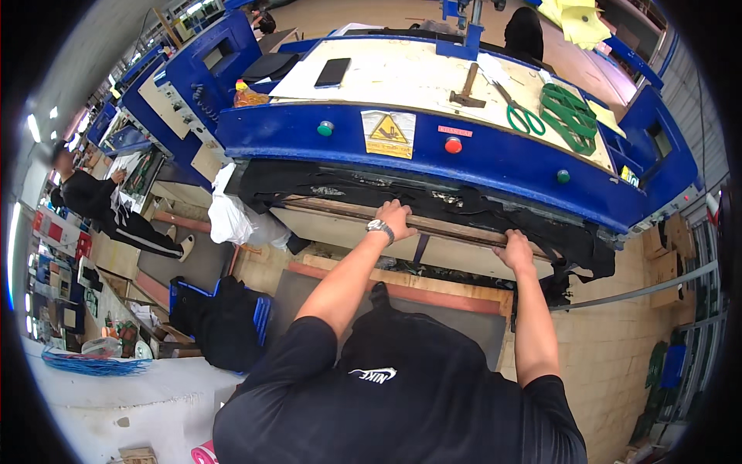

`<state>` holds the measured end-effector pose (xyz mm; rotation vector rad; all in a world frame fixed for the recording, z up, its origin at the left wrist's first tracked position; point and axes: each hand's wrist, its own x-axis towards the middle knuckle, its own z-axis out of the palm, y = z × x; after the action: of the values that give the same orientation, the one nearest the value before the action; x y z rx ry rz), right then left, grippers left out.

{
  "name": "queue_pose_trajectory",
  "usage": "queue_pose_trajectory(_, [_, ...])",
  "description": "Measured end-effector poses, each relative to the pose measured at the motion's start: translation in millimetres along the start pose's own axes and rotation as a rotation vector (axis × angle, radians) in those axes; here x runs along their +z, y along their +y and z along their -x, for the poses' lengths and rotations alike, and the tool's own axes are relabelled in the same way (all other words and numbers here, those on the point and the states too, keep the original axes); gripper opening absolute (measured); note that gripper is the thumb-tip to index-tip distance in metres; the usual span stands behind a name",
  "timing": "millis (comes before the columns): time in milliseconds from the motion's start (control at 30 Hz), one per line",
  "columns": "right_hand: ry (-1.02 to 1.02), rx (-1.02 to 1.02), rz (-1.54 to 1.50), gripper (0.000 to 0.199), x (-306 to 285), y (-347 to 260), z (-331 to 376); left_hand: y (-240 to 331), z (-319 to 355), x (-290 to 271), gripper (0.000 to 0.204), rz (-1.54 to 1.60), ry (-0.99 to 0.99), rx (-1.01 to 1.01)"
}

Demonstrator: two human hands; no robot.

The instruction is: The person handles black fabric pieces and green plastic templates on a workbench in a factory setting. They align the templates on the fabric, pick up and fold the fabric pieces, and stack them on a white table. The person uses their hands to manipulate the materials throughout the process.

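Note:
A long wooden board [452, 230] runs along the front opening of a blue machine [294, 127]. My left hand [396, 220], with a watch on its wrist, has its fingers bent over the board near its middle. Further right, my right hand [516, 251] grips the same board, thumb toward its front side. Black fabric [363, 182] lies in the opening just beyond both hands, in loose strips and torn edges. More of this fabric hangs down at the right end. The undersides of my fingers are hidden.
On the machine's pale top lie a phone [332, 73], a hammer [468, 89], green-handled scissors [525, 117] and a green strap [568, 116]. A red button [453, 145] is on its front. White plastic [228, 213] hangs at the left. A blue crate [263, 319] holds black fabric. Another person [100, 197] stands far left.

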<state>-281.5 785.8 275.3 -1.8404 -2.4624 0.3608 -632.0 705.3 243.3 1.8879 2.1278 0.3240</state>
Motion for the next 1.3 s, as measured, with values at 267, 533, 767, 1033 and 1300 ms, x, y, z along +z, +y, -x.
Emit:
queue_pose_trajectory(267, [-0.251,-0.17,-0.118,0.046,-20,20,69,8,93,22,0.049,0.062,-0.083,-0.012])
queue_pose_trajectory(533, [0.139,-0.523,-0.135,0.077,-9,-5,16,30,72,-3,0.031,0.53,0.133,-0.13])
queue_pose_trajectory(767, [-0.113,-0.714,-0.18,0.091,3,2,6,21,66,41,0.029,0.339,0.094,-0.213])
queue_pose_trajectory(1033, [-0.007,-0.642,-0.232,0.094,-121,28,75,59,67,32,0.028,0.012,0.286,0.03])
queue_pose_trajectory(1300, [-0.285,-0.536,-0.08,0.094,-15,71,151,79,18,57,0.042,-0.196,-0.043,0.097])
